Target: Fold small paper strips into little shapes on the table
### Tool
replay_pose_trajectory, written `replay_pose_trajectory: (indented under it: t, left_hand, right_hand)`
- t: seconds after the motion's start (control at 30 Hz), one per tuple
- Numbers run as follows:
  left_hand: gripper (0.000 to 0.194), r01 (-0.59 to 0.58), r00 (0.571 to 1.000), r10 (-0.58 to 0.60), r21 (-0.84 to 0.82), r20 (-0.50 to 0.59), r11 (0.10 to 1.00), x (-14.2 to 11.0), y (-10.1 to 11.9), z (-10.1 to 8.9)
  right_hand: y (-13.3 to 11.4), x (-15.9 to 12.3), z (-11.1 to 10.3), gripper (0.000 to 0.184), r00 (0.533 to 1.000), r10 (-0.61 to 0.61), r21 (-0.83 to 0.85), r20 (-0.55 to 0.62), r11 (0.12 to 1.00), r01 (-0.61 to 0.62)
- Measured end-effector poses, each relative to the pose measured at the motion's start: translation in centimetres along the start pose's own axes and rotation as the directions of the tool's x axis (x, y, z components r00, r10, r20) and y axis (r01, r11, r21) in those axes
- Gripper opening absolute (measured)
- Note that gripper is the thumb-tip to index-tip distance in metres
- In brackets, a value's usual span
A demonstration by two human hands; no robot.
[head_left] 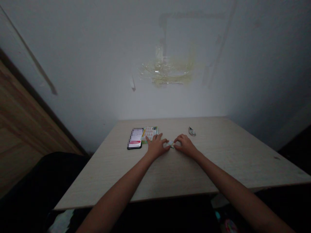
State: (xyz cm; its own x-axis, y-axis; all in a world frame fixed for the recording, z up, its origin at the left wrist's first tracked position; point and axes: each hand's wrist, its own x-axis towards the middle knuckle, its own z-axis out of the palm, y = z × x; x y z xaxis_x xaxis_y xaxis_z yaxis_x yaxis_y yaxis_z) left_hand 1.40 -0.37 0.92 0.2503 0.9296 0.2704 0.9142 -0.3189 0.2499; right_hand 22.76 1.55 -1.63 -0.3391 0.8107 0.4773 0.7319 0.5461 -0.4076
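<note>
A small, pale, printed piece of paper [171, 144] lies on the table between my two hands. My left hand [156, 147] has its thumb and index finger at the paper's left edge, while its other fingers reach forward over the corner of a colourful printed card [151, 130]. From the other side, my right hand [186, 145] pinches the right edge between thumb and fingertips. Left of the card is a phone [135, 137] with its screen lit, partly blurred. Beyond my right hand rests a small folded or crumpled printed piece [191, 131]; its exact kind is unclear.
The light wooden table [170, 181] meets a grey-white wall [97, 64] at the back. Yellowed tape [170, 72] clings to the wall. A wooden panel [29, 123] stands at the left, with dark cloth [48, 181] beside the table.
</note>
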Motion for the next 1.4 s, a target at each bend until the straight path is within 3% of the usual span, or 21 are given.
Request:
replay_pose_trajectory:
  t: [0.37,0.63,1.03,1.4]
  left_hand:
    - [0.034,-0.004,1.000,0.004,-0.029,0.030,1.000,-0.13,-0.13,0.09]
    - [0.023,-0.029,0.998,0.027,-0.037,-0.059,0.999,-0.20,0.08,-0.21]
    - [0.016,-0.046,0.995,0.043,-0.036,-0.088,0.998,-0.02,-0.31,0.56]
    - [0.023,-0.078,0.996,0.077,-0.020,-0.056,0.997,0.32,-0.62,0.56]
  right_hand:
    - [-0.48,-0.44,-0.66,0.018,0.999,-0.044,0.026,0.024,0.999,0.043]
    - [-0.12,-0.18,-0.66,0.010,0.990,-0.136,0.090,0.047,0.987,0.132]
    - [0.24,-0.41,-0.41,0.016,0.999,-0.046,-0.049,0.004,0.998,0.046]
    - [0.06,-0.36,-0.27,0.032,0.995,0.053,-0.154,0.089,0.987,-0.039]
